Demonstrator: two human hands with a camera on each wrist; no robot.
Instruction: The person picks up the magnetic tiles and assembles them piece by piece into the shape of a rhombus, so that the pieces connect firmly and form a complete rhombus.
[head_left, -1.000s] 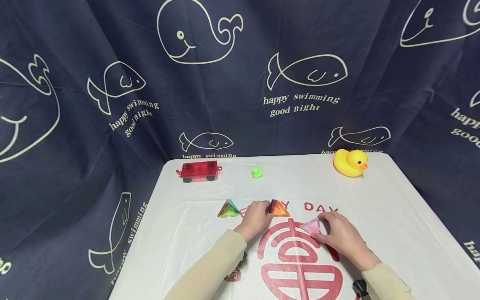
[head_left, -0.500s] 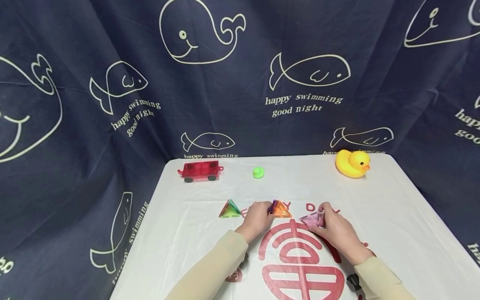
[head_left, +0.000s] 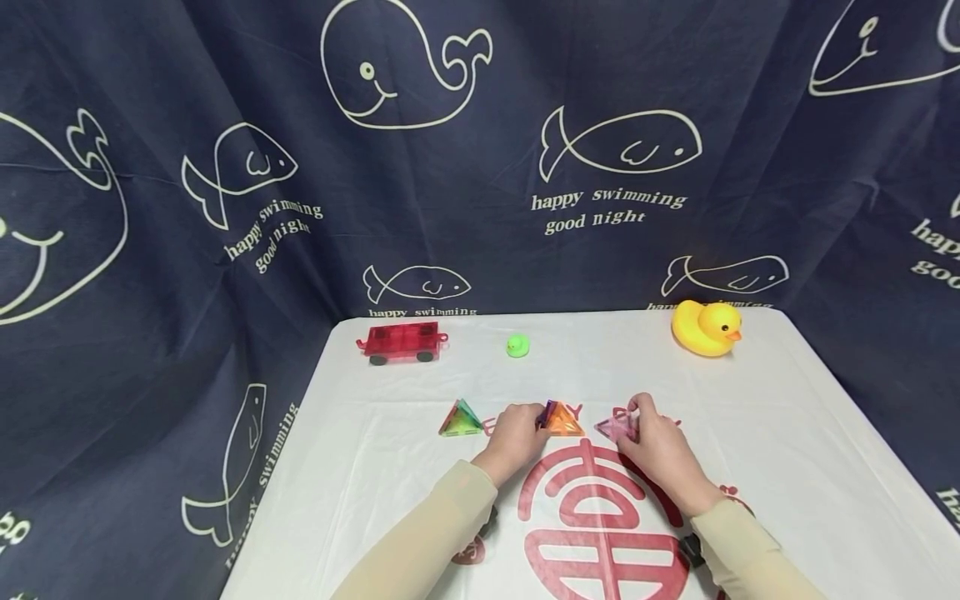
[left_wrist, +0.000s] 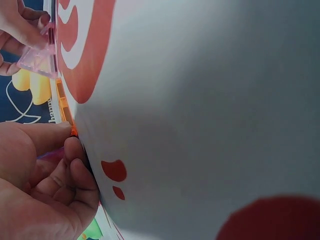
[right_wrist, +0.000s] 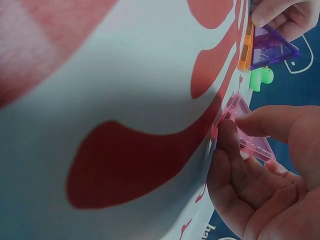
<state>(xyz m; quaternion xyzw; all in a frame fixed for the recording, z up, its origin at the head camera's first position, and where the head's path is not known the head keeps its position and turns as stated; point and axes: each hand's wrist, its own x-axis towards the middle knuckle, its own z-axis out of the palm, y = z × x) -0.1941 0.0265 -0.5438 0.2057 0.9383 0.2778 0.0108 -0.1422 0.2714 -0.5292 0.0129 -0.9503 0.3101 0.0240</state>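
In the head view my left hand [head_left: 516, 437] pinches the near corner of a purple triangular magnetic tile [right_wrist: 272, 47], which leans up beside an orange triangular magnetic tile [head_left: 564, 421]. My right hand [head_left: 663, 446] holds a pink triangular magnetic tile [head_left: 618, 426] between thumb and fingers, a small gap to the right of the orange one. The right wrist view shows the pink tile's lower edge at the tabletop and its face tilted up. Left of my left hand stands a small pyramid of green, teal and red tiles [head_left: 460, 419].
At the back of the white-covered table [head_left: 360, 492] are a red wheeled toy car base [head_left: 402, 342], a small green duck [head_left: 517, 345] and a larger yellow duck [head_left: 705, 327]. A dark blue curtain [head_left: 480, 208] with fish drawings hangs behind the table.
My right hand has carried the pink tile left and slightly away from me, closer to the back, and turned it. My left hand stays by the purple and orange tiles.
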